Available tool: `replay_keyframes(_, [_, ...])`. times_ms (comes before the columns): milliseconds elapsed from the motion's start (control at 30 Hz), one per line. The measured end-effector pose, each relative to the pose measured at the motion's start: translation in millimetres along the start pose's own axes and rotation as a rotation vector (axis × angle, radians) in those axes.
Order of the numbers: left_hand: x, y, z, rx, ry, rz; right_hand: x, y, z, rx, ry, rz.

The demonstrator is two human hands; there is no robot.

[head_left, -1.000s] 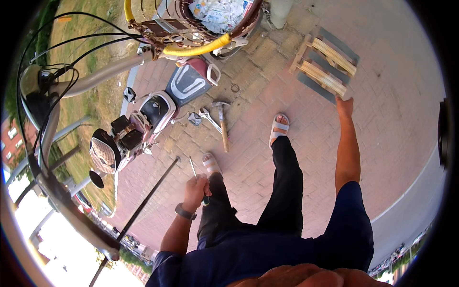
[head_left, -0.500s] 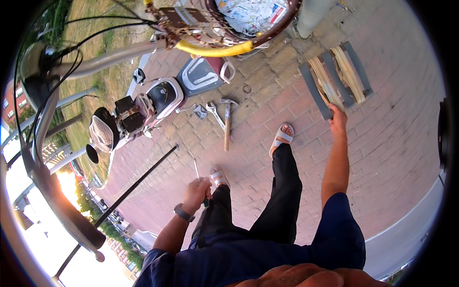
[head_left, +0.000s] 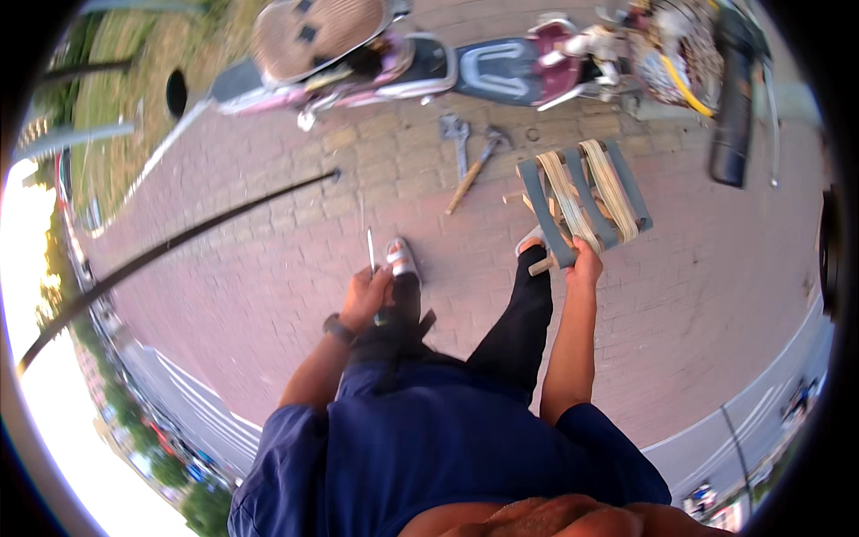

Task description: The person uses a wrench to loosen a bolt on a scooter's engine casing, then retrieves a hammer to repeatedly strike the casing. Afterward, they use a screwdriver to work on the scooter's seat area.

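My left hand (head_left: 363,297) is closed around a screwdriver (head_left: 370,247), its thin shaft pointing away from me; the fingers mostly cover its green handle. Out to the right, my right hand (head_left: 584,262) grips the near edge of a small folding stool (head_left: 583,199) and keeps it off the ground. Grey bands and pale cords form the stool's seat, and wooden legs stick out at its left. On the paving ahead of my feet lie a hammer (head_left: 469,182) with a wooden handle and, left of it, an adjustable wrench (head_left: 462,150).
A pink and grey electric scooter (head_left: 501,72) stretches across the far side, with a woven seat cover (head_left: 318,40) at left and a front basket (head_left: 676,67) at right. A dark pole (head_left: 188,234) slants at left. Red brick paving (head_left: 295,268) lies around my feet; a road runs behind.
My view has turned, so the scooter now lies across the top and its handlebar is at the right. The stool has come closer to my legs and tilted, showing its wooden legs.
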State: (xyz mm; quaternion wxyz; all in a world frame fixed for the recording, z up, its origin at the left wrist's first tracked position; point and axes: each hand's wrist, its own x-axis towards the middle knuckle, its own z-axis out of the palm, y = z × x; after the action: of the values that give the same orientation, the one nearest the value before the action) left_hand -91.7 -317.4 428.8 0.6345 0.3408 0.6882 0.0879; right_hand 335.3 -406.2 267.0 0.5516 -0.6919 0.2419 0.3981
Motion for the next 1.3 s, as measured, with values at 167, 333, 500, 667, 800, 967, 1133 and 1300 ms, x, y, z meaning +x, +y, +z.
replay_keyframes(167, [-40.4,-58.8,-129.0,-0.186,0.117,0.018,-159.6,84.3,44.1,-0.238,-0.113,-0.011])
replay_keyframes(333, [-57.7,-89.4,-259.3,-0.325,0.347,0.027,-269.3,154.1,127.1,-0.314,-0.352,-0.007])
replay_keyframes(500, [-78.5,-99.6,-321.9,-0.484,0.449,0.051,-328.6,180.9,176.6,-0.484,-0.523,0.092])
replay_keyframes(667, [-95.4,-96.2,-334.5,-0.539,0.507,0.050,-341.8,210.2,224.3,-0.695,-0.681,0.021])
replay_keyframes(800, [-109.5,-92.7,-336.7,-0.631,0.533,0.083,-335.9,230.2,259.0,-0.802,-0.806,0.013])
replay_keyframes(967, [-109.3,-72.1,-371.0,-0.680,0.536,0.197,-348.0,251.2,293.7,-1.123,-0.833,-0.297])
replay_keyframes(1133, [-108.9,-65.3,-431.8,-0.720,0.491,0.302,-386.3,283.5,305.5,-1.248,-0.845,-0.402])
replay_keyframes(1300, [-97.6,-90.7,-519.8,-0.746,0.398,0.375,-430.9,346.0,306.6,-1.185,-0.667,-0.283])
